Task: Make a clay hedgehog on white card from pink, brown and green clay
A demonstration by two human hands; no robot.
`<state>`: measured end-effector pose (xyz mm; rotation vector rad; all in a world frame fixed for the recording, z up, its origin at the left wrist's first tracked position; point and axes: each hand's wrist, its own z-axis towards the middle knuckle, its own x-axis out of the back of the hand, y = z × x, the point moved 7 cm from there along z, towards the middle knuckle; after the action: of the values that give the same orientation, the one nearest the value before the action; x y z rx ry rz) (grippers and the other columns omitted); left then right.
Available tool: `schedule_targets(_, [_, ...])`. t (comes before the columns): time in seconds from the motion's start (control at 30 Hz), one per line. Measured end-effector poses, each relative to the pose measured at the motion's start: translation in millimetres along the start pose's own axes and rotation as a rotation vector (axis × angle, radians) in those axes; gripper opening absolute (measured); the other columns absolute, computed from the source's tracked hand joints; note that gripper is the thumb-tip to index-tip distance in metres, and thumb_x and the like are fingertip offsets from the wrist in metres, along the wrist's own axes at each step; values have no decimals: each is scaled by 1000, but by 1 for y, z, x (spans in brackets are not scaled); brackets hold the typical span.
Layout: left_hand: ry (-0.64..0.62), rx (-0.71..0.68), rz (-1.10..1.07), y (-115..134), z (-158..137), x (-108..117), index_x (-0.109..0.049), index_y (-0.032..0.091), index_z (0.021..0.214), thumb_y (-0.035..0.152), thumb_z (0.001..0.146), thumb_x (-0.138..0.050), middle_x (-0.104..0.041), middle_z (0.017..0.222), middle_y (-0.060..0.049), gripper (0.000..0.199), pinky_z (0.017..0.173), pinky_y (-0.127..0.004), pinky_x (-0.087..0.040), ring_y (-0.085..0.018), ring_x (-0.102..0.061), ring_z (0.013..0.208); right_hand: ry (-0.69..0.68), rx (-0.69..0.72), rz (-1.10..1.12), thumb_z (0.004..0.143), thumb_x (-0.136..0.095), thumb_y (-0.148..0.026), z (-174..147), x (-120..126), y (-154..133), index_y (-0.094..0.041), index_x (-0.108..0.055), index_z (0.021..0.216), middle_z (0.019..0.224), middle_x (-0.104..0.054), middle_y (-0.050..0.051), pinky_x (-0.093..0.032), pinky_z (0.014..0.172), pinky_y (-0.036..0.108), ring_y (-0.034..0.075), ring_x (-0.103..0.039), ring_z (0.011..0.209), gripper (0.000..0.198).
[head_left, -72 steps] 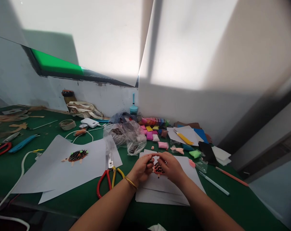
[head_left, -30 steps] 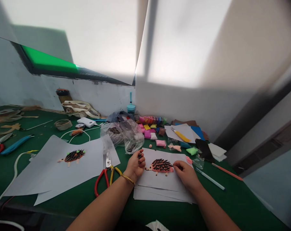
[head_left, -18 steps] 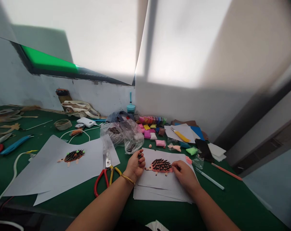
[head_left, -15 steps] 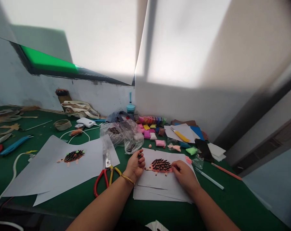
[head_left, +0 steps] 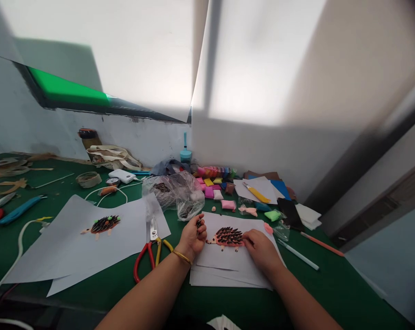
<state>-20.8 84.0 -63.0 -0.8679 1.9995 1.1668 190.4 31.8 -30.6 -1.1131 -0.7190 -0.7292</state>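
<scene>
A hedgehog picture (head_left: 229,237) lies on the stacked white paper (head_left: 224,268), with a pink body and rows of dark, seed-like spines. At its left edge, my left hand (head_left: 193,233) is cupped, its fingers curled around a few small dark seed-like pieces. My right hand (head_left: 260,247) rests on the paper at the hedgehog's rear end. Its thumb and forefinger are pinched together at the spines' edge; what they hold is hidden. Left of my left wrist are red-handled scissors (head_left: 144,261) and yellow-handled pliers or cutters.
A second hedgehog picture (head_left: 104,225) is on white sheets (head_left: 125,243) at left. Behind my hands are a clear plastic bag (head_left: 175,190), several coloured clay packets (head_left: 228,204) and a yellow utility knife (head_left: 257,193). A pale pen (head_left: 298,255) and an orange pencil (head_left: 322,244) lie at right.
My right hand has shifted very slightly left, its fingertips closer over the hedgehog's rear. My left hand stays nearly still, and the view has moved a little.
</scene>
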Motion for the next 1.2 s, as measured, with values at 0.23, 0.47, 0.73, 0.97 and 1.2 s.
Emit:
schedule_targets(0.23, [-13, -2, -7, 0, 0, 0, -50, 16, 90, 16, 80, -53, -42, 63, 6, 10, 32, -14, -10, -1, -28, 35, 40, -128, 84, 78, -46, -29, -2, 1, 19, -21, -59, 86, 83, -60, 4, -43, 67, 31, 19, -55, 76, 17])
schedule_targets(0.47, [-15, -11, 0, 1, 0, 0, -50, 17, 90, 17, 79, -55, -42, 63, 6, 12, 32, -14, -11, -1, -28, 35, -13, -69, 58, 81, -41, -25, 0, 2, 9, -22, -59, 79, 83, -60, 3, -42, 72, 32, 20, -55, 82, 18])
schedule_targets(0.73, [-11, -6, -8, 1, 1, -1, -51, 16, 89, 16, 80, -53, -42, 62, 6, 10, 31, -14, -11, -1, -29, 35, 16, -2, -46, 85, -40, -21, -1, 5, 0, -21, -59, 80, 84, -60, 4, -40, 72, 30, 18, -54, 81, 19])
schedule_targets(0.97, [-47, -24, 46, 1, -2, -5, -51, 16, 89, 22, 81, -56, -42, 62, 6, 11, 32, -14, -11, 0, -28, 35, 16, -18, -7, 86, -41, -25, 0, 5, 3, -22, -60, 80, 84, -61, 4, -41, 74, 31, 19, -56, 83, 20])
schedule_targets(1.2, [-212, 6, 181, -9, -17, -23, -49, 16, 85, 25, 78, -64, -45, 66, 5, 19, 35, -13, -11, 1, -28, 38, 129, -1, 165, 87, -42, -32, 4, 20, -23, -23, -62, 90, 90, -63, 6, -44, 75, 33, 21, -57, 85, 22])
